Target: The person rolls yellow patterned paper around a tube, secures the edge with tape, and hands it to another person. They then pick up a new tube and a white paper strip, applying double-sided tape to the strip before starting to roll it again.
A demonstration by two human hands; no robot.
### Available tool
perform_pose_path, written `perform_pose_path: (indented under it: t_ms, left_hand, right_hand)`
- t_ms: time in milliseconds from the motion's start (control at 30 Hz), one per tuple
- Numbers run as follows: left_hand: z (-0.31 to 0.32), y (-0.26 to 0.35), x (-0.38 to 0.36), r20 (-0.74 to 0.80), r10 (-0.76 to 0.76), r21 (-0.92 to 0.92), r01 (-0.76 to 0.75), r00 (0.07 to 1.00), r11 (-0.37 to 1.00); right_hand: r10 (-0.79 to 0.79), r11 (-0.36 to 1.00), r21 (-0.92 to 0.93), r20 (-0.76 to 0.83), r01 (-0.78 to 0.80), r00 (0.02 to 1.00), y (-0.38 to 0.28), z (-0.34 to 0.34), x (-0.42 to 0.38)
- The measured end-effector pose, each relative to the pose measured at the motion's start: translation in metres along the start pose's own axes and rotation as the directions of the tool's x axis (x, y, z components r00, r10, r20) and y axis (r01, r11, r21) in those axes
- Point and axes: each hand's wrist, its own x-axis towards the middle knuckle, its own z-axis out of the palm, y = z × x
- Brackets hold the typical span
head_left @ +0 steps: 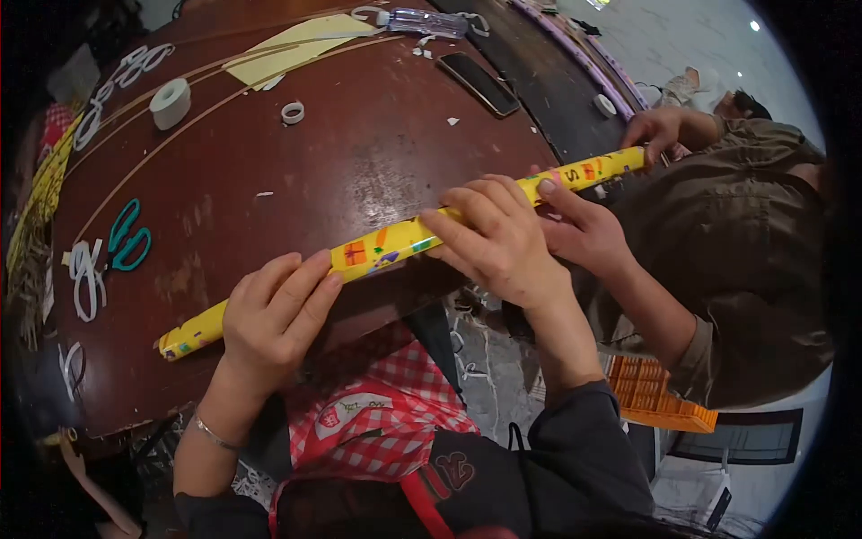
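Left and right grips closed over one long yellow roll [382, 251].
The left grip [274, 310] curls around the roll near its lower-left end, which juts out past that hand above the tabletop [359, 162]; the right grip [498, 238] curls around it beyond the middle, a printed stretch showing between the two. The roll runs slantwise under both palms; whether it rests on the wood, I cannot tell. Just beside the right grip, a co-worker's nearer hand [588, 232] touches the roll, and the co-worker's farther hand [660, 130] is at its upper-right end. Farther out lie teal-handled scissors [136, 250], a white tape roll [171, 103], a dark phone [479, 83] and, at the back, a clear bottle [428, 22].
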Motion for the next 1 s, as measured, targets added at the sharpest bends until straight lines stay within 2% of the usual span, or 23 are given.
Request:
perform_pose_path:
  t_ms: [267,533,700,867,1000]
  left_hand:
    - [0.0,-0.005,-0.002,0.01,-0.004,-0.025,0.004,1.0,1.0]
    - [0.001,-0.007,-0.006,-0.016,0.028,-0.069,-0.029,0.999,0.997]
    - [0.003,-0.001,0.0,-0.035,0.014,-0.095,-0.017,0.999,0.995]
    - [0.001,0.001,-0.001,0.03,0.0,-0.049,0.001,1.0,0.999]
    - [-0.006,-0.002,-0.007,0.027,0.0,-0.096,0.002,1.0,0.995]
  right_hand:
    - [0.037,0.999,-0.018,0.065,-0.036,0.997,0.0,-0.001,-0.005]
    - [0.062,0.997,-0.058,0.041,-0.06,0.997,-0.019,0.001,-0.001]
    - [-0.052,0.998,-0.023,-0.054,0.051,0.997,-0.046,0.027,0.018]
    - [-0.089,0.996,0.024,-0.013,0.089,0.996,-0.049,0.039,0.024]
    - [-0.093,0.995,0.031,-0.003,0.093,0.996,-0.047,0.039,0.02]
